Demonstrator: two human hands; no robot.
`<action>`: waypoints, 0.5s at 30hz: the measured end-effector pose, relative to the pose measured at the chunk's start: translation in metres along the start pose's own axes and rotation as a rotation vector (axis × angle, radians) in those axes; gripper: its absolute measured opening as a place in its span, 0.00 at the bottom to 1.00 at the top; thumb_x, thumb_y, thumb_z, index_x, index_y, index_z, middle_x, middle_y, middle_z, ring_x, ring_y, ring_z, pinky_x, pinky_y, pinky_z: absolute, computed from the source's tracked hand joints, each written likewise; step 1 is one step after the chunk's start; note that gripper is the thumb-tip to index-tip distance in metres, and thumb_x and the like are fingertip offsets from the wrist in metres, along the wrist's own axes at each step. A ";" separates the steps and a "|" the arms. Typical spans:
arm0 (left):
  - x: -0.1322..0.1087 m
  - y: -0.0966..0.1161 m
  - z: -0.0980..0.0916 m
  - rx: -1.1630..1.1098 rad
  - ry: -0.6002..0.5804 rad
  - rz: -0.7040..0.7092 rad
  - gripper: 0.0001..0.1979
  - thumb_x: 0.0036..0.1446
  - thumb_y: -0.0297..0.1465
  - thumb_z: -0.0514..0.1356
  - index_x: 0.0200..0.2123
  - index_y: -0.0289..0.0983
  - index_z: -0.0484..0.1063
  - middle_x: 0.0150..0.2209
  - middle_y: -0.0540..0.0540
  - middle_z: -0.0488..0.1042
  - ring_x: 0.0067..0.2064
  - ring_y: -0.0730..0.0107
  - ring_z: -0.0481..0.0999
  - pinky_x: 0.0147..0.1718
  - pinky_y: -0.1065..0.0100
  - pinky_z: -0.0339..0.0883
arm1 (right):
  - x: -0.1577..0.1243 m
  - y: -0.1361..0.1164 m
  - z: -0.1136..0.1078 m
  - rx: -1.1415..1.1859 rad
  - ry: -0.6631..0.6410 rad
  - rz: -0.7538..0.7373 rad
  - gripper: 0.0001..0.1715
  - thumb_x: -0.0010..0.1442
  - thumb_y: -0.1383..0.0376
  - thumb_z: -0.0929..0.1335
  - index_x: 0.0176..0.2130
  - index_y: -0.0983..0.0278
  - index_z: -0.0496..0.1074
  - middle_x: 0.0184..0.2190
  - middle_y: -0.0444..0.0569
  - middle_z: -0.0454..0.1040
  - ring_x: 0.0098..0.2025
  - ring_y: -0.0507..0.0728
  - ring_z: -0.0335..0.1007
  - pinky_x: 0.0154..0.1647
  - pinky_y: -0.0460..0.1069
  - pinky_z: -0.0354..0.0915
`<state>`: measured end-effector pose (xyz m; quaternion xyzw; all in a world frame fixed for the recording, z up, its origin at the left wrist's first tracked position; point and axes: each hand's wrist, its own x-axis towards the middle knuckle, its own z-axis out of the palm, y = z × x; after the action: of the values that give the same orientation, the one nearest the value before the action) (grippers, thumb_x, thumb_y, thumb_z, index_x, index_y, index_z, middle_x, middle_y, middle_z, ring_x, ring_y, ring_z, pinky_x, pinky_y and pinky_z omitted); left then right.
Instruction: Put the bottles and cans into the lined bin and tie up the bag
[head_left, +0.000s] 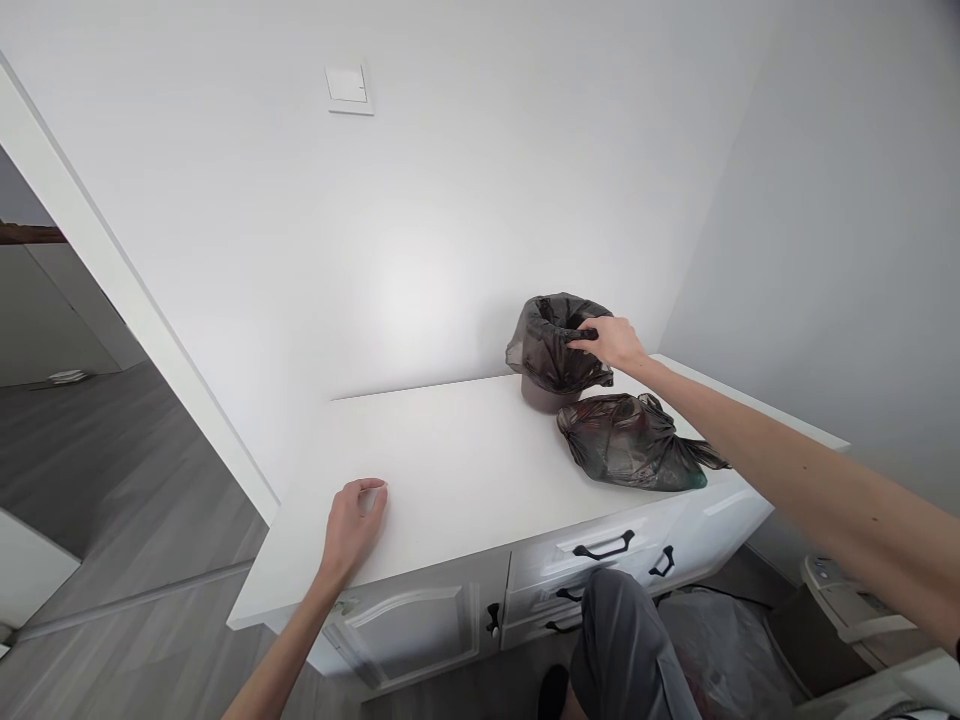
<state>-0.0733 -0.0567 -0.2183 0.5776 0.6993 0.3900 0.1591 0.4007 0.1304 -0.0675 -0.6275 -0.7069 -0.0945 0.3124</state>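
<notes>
A small brown trash bin (pixel 544 397) stands on the white cabinet top near the wall, with a black trash bag (pixel 551 345) lining it and draped over its rim. My right hand (pixel 611 342) is closed on the edge of this bag at the rim's right side, fingertips partly hidden by plastic. In front of the bin lies a filled, knotted black trash bag (pixel 626 445), below my right forearm. Over the left part of the cabinet top, my left hand (pixel 354 522) is closed in a pinch, thumb and forefinger tips together; whatever is between them is too small to make out.
The white cabinet (pixel 450 470) has black handles (pixel 604 545) on its front. A light switch (pixel 349 88) is on the wall. To the left is a doorway with grey flooring (pixel 150 470). My knee (pixel 626 620) and a clear plastic bag (pixel 720 640) are below the cabinet's front edge.
</notes>
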 end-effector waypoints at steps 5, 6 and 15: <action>0.001 0.000 0.000 0.014 -0.004 0.008 0.23 0.62 0.49 0.56 0.48 0.40 0.76 0.55 0.40 0.79 0.60 0.47 0.74 0.57 0.51 0.68 | 0.004 0.027 0.001 -0.046 -0.102 0.084 0.20 0.61 0.53 0.74 0.48 0.62 0.82 0.37 0.51 0.83 0.45 0.64 0.77 0.47 0.55 0.68; 0.001 0.000 0.000 0.016 -0.009 0.006 0.23 0.62 0.49 0.55 0.48 0.40 0.76 0.55 0.40 0.79 0.60 0.47 0.74 0.57 0.51 0.68 | 0.005 0.030 0.001 -0.055 -0.110 0.088 0.21 0.61 0.52 0.74 0.49 0.62 0.82 0.38 0.51 0.84 0.46 0.64 0.77 0.48 0.55 0.68; 0.001 0.000 0.001 0.001 -0.019 -0.019 0.22 0.62 0.49 0.56 0.49 0.41 0.75 0.56 0.41 0.78 0.61 0.48 0.74 0.58 0.51 0.68 | -0.011 0.013 0.000 -0.172 -0.022 0.106 0.33 0.63 0.49 0.72 0.62 0.60 0.72 0.59 0.61 0.73 0.52 0.69 0.74 0.49 0.60 0.70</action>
<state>-0.0729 -0.0551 -0.2192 0.5746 0.7034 0.3825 0.1693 0.4133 0.1240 -0.0774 -0.6897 -0.6653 -0.1311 0.2540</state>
